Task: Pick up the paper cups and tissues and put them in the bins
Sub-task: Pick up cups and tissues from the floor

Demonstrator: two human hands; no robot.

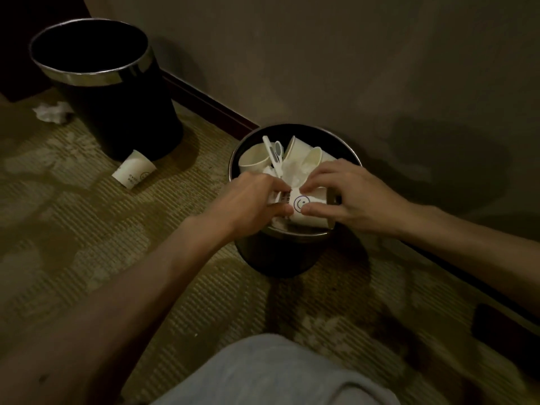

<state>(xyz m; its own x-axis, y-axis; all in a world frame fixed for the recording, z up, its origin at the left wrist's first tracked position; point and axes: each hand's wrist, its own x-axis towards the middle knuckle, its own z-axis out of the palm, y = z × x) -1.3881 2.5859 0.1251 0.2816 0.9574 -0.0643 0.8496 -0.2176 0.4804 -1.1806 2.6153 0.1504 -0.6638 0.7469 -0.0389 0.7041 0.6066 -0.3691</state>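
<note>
**Paper cup held over the full bin by both hands**

The paper cup [306, 210] with a smiley face printed on its side lies on its side at the near rim of the small bin [295, 238], on top of the rubbish already inside. The left hand [251, 203] has its grip closed on the cup's left end, fingers curled round it. The right hand [347, 194] pinches the cup's right part, thumb low and fingertips on top, so that grip is closed on the same cup.

The small bin stands on the carpet [87, 229] just beside the wall [321, 54] and its dark skirting. It is filled nearly to the rim: three more cups [254, 160] can be made out lying tilted at the back, with crumpled white tissue among them and a white plastic utensil [273, 157] sticking up across them.

A second, taller bin [117, 106], black with a shiny metal rim, stands well apart to the left; its inside is dark and cannot be read. Touching its base lies one loose cup [134, 169] on its side on the carpet. One crumpled tissue [52, 111] lies on the carpet at that bin's left side.

Count: two bins, five cups visible, one loose tissue. A grey-clothed knee [277, 372] fills the near edge of the view.
</note>
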